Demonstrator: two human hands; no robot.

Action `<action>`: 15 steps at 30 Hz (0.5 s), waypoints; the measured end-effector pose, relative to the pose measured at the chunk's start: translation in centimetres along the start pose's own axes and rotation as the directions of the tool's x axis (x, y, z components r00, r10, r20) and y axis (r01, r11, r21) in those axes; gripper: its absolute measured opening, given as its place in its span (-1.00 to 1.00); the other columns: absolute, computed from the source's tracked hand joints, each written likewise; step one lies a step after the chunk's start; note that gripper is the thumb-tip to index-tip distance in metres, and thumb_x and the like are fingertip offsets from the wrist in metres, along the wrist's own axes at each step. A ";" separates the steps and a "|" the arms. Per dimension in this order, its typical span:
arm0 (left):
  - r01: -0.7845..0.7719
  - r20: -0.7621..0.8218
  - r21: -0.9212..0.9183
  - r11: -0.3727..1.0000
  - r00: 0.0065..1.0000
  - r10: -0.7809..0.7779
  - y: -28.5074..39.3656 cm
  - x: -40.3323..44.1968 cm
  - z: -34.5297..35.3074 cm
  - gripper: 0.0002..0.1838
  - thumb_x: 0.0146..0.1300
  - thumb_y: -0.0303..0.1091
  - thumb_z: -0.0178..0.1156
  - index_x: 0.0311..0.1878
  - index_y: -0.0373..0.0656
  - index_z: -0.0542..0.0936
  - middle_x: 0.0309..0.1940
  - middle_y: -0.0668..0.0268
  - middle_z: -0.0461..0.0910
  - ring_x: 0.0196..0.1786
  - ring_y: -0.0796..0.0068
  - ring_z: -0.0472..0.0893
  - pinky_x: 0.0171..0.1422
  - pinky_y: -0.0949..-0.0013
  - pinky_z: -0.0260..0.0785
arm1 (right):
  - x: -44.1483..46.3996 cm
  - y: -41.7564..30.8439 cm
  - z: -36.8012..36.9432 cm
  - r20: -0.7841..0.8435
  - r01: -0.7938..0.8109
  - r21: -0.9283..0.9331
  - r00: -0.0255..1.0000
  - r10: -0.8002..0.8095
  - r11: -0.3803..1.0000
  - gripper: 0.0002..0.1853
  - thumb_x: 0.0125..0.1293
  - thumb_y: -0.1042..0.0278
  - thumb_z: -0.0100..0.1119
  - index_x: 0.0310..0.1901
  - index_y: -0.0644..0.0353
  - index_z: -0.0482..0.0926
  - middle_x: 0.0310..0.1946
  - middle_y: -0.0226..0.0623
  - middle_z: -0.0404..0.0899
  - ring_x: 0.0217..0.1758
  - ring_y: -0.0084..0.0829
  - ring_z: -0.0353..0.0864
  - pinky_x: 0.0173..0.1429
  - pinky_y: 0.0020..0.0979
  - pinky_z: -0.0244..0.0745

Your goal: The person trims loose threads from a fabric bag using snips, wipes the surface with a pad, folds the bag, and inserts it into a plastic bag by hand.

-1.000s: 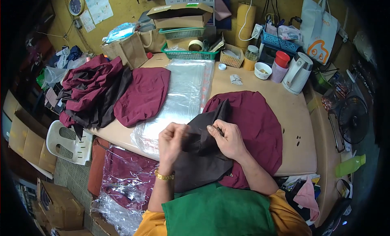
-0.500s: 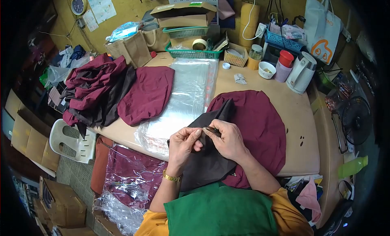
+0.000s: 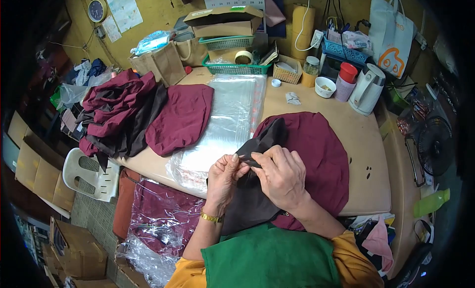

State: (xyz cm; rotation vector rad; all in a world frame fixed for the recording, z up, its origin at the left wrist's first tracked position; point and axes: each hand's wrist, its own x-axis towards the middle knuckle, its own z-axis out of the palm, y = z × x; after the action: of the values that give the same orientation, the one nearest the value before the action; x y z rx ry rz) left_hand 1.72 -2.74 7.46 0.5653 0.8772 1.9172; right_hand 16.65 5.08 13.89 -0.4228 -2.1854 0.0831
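A dark brown cloth part (image 3: 250,201) of a maroon fabric piece (image 3: 316,154) is drawn up between my hands in front of my chest. My left hand (image 3: 225,181) pinches the dark cloth at its raised edge, thumb on top. Close against it, the fingers of my right hand (image 3: 282,176) are bent and pressed together at the same edge; the dark cloth runs into them. Whether a small item is also between the fingertips is hidden. The maroon part lies spread on the table, to the right of and behind my hands.
Clear plastic bags (image 3: 230,104) lie flat on the table (image 3: 366,189). Left of them are a maroon piece (image 3: 180,119) and a heap of maroon and dark cloth (image 3: 118,107). An electric kettle (image 3: 367,90) and a bowl (image 3: 325,91) stand at the back right.
My right hand has turned, its back showing more, and its fingertips have shifted along the dark cloth's edge. The left hand still pinches the cloth, its thumb slightly higher.
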 end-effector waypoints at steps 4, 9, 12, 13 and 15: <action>-0.016 -0.042 0.024 1.000 0.999 0.017 0.1 -0.1 0.7 -0.79 0.43 -0.29 0.18 -0.23 -0.25 0.58 -0.35 0.29 0.66 -0.32 0.61 0.66 -0.13 0.57 0.60 | 0.0 0.0 0.2 0.004 0.012 -0.041 1.000 -0.011 0.999 -0.64 -0.09 0.40 0.47 -0.18 0.15 0.65 -0.40 -0.43 0.45 -0.38 -0.43 0.49 -0.33 -0.35 0.24; -0.040 -0.039 0.071 0.997 0.998 0.043 -0.1 -0.2 0.7 -0.82 0.42 -0.31 0.19 -0.22 -0.25 0.57 -0.35 0.31 0.64 -0.32 0.62 0.65 -0.13 0.58 0.58 | 0.0 0.0 0.5 -0.010 0.053 -0.034 0.999 -0.053 0.998 -0.82 0.11 0.42 0.26 -0.22 0.19 0.63 -0.44 -0.38 0.37 -0.45 -0.44 0.43 -0.36 -0.35 0.20; -0.051 -0.041 0.111 0.993 0.998 0.056 -0.4 -0.3 0.6 -0.83 0.42 -0.33 0.19 -0.22 -0.25 0.56 -0.32 0.30 0.65 -0.31 0.63 0.65 -0.13 0.58 0.58 | 0.1 -0.1 0.6 -0.017 0.054 -0.048 0.998 -0.055 0.997 -0.86 0.12 0.43 0.25 -0.25 0.19 0.63 -0.45 -0.39 0.36 -0.47 -0.45 0.43 -0.37 -0.35 0.19; -0.050 -0.041 0.110 0.993 0.998 0.055 -0.4 -0.3 0.7 -0.83 0.42 -0.33 0.19 -0.22 -0.25 0.56 -0.32 0.30 0.65 -0.31 0.63 0.65 -0.13 0.58 0.58 | 0.1 -0.1 0.6 -0.013 0.055 -0.058 0.998 -0.055 0.997 -0.87 0.12 0.44 0.25 -0.27 0.18 0.62 -0.46 -0.39 0.36 -0.48 -0.45 0.43 -0.38 -0.36 0.19; -0.064 -0.051 0.182 0.981 0.996 0.074 -0.3 -0.4 0.9 -0.83 0.43 -0.34 0.18 -0.23 -0.26 0.55 -0.26 0.26 0.67 -0.31 0.62 0.64 -0.11 0.57 0.58 | 0.0 0.0 0.6 -0.003 0.064 -0.060 0.998 -0.064 0.996 -0.88 0.12 0.43 0.25 -0.28 0.18 0.61 -0.46 -0.38 0.36 -0.48 -0.45 0.43 -0.38 -0.36 0.18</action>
State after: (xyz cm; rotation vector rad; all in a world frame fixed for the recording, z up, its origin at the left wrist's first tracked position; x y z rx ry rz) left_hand 2.69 -2.65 7.80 0.6584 1.0885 1.9361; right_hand 16.12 5.10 13.52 -0.3859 -2.1991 -0.0180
